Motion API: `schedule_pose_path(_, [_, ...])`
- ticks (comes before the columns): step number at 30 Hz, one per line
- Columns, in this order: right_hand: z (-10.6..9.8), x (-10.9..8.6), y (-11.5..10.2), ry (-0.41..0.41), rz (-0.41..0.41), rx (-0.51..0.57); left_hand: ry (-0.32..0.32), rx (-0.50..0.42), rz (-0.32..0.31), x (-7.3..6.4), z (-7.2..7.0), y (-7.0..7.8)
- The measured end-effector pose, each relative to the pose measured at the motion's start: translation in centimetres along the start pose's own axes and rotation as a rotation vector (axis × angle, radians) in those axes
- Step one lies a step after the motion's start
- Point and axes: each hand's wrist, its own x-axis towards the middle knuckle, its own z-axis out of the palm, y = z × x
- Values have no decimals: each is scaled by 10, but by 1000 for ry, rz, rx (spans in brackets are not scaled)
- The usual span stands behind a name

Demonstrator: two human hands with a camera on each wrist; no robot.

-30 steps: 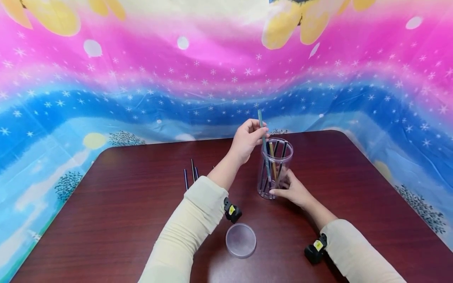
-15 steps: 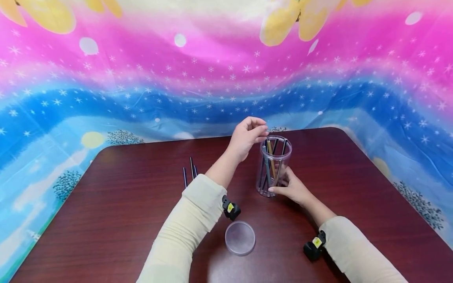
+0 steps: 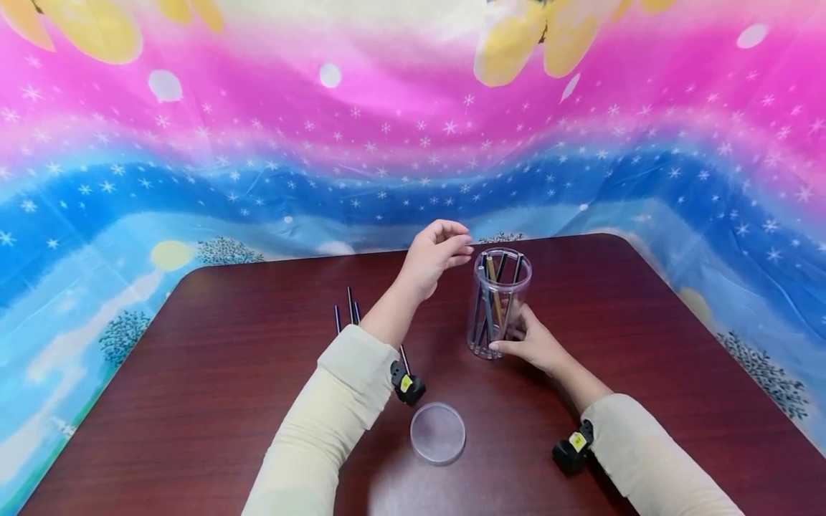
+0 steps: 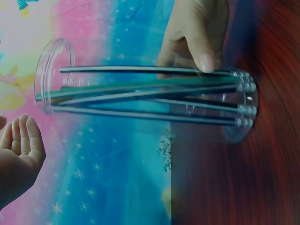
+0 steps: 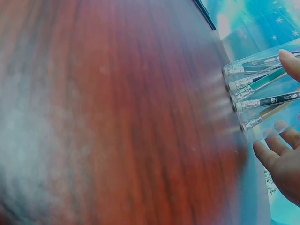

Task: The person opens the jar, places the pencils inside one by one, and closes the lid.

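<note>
A tall clear plastic jar (image 3: 524, 290) stands upright on the table, holding several pencils (image 5: 267, 99), eraser ends down. Among them a yellow-brown pencil (image 3: 495, 287) and a green pencil (image 4: 136, 87) stand out from the dark ones. My right hand (image 3: 538, 345) grips the jar low on its side, thumb (image 4: 205, 61) in front and fingers around the far side. Left of the jar's rim and apart from it, my left hand (image 3: 435, 254) is raised with loosely bent fingers and nothing in them.
A round clear lid (image 3: 438, 433) lies flat on the table (image 3: 193, 401) in front. Several dark pencils (image 3: 338, 319) lie left of my left forearm, partly covered by it, and another pencil (image 3: 404, 358) shows beside that wrist. A printed cloth (image 3: 400, 129) hangs behind the table.
The pale green pencil that my left hand held over the jar has dropped inside it. My left hand has let go and moved left, away from the rim. My right hand stays put.
</note>
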Motion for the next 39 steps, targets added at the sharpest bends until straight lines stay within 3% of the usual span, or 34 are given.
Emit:
schedule_pose_path(10, [2,-2,-2,-1,-21,-14,48,1,-51,-13,-31,-2])
schedule_pose_path(22, [1,-1,-1,-9,-30,-13,133,67,-118,-32,-77,-5])
schedule_pose_path(30, [1,0,0,-10,-30,13,161,147,-157,-44,-104,-13])
schedule_pose_path(39, [0,-1,0,-10,-44,4,157,295,-266,-58,-133,-25])
